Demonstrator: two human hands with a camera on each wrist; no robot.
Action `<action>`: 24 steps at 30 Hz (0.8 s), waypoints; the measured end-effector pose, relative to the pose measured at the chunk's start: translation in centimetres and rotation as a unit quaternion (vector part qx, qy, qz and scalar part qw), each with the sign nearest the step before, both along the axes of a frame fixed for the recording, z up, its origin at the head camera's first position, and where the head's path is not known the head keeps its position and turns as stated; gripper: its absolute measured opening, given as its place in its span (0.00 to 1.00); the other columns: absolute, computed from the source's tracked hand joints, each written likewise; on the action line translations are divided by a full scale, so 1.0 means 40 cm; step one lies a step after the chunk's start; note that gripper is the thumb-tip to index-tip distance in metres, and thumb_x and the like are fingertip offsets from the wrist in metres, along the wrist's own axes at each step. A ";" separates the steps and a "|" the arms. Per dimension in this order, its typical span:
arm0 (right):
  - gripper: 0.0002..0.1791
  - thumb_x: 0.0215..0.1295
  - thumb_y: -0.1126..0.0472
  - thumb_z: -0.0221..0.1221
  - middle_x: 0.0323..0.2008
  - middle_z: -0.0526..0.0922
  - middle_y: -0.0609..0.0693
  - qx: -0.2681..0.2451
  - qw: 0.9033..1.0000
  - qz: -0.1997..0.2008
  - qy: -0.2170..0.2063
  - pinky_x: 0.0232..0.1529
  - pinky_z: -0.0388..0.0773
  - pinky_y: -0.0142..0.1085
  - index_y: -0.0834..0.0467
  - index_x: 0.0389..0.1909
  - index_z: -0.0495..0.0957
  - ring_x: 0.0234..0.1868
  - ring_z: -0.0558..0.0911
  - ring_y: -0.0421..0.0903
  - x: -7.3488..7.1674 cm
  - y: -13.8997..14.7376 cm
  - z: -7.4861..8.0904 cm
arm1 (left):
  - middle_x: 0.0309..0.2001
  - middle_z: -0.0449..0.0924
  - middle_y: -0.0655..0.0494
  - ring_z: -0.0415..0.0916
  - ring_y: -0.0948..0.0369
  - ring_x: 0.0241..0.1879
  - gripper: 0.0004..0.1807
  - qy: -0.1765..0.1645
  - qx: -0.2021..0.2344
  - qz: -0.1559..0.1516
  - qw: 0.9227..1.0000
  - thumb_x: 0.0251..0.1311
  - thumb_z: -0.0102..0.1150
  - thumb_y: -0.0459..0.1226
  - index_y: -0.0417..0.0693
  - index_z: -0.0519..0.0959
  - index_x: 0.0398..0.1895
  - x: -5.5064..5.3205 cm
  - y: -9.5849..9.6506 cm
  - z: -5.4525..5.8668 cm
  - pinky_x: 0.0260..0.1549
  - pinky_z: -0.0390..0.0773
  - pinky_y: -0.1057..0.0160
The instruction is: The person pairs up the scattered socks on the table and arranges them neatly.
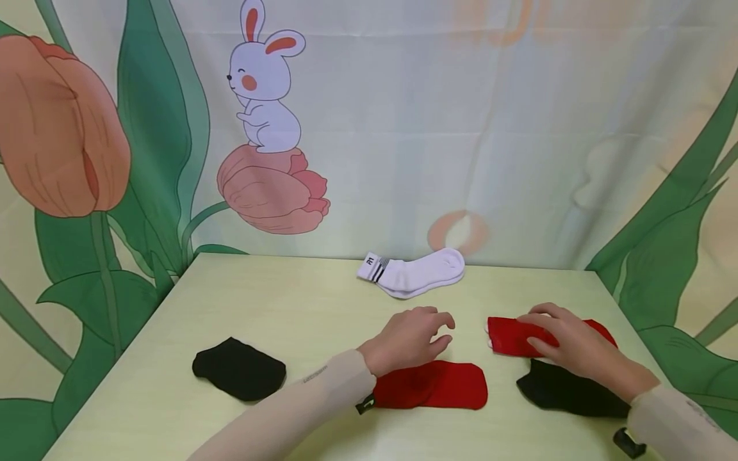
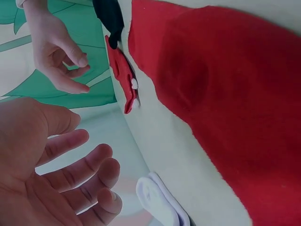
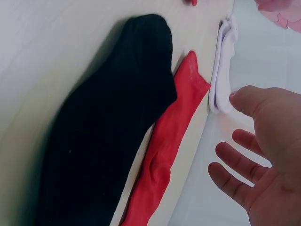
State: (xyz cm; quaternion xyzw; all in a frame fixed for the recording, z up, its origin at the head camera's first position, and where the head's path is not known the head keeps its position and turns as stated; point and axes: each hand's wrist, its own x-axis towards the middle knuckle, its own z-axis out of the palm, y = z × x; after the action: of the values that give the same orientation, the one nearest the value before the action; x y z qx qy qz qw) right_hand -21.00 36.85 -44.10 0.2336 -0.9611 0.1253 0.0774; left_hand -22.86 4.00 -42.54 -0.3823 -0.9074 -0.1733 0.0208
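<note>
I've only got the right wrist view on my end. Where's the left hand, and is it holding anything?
Observer: In the head view the left hand appears just beyond a red sock, with its fingers bent and nothing in them.
Operator: Good. I see one black sock, close to my camera. Is there another?
Observer: Yes, a second black sock lies on the left side of the table, to the left of the left sleeve.
</note>
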 end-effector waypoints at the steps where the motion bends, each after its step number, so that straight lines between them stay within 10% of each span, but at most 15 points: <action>1: 0.26 0.56 0.62 0.75 0.55 0.79 0.60 0.001 1.000 -0.001 -0.001 0.43 0.86 0.49 0.58 0.58 0.82 0.53 0.79 0.60 -0.002 0.005 -0.002 | 0.39 0.82 0.57 0.74 0.67 0.32 0.12 -0.001 -0.002 -0.001 1.000 0.72 0.59 0.41 0.53 0.83 0.55 -0.003 0.006 0.000 0.23 0.71 0.71; 24: 0.28 0.59 0.61 0.74 0.58 0.76 0.64 0.031 0.999 -0.032 -0.017 0.49 0.82 0.57 0.59 0.61 0.80 0.55 0.75 0.64 -0.045 0.114 -0.035 | 0.50 0.84 0.59 0.79 0.64 0.45 0.21 -0.027 -0.051 -0.013 0.998 0.73 0.58 0.46 0.57 0.75 0.66 -0.063 0.138 -0.020 0.37 0.80 0.68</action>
State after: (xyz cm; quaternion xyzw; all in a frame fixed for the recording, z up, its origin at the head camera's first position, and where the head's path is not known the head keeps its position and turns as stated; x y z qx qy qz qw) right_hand -22.78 41.40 -45.48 0.2027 -0.9728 0.0964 0.0577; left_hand -25.37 9.54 -43.32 -0.3895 -0.9103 -0.1377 -0.0253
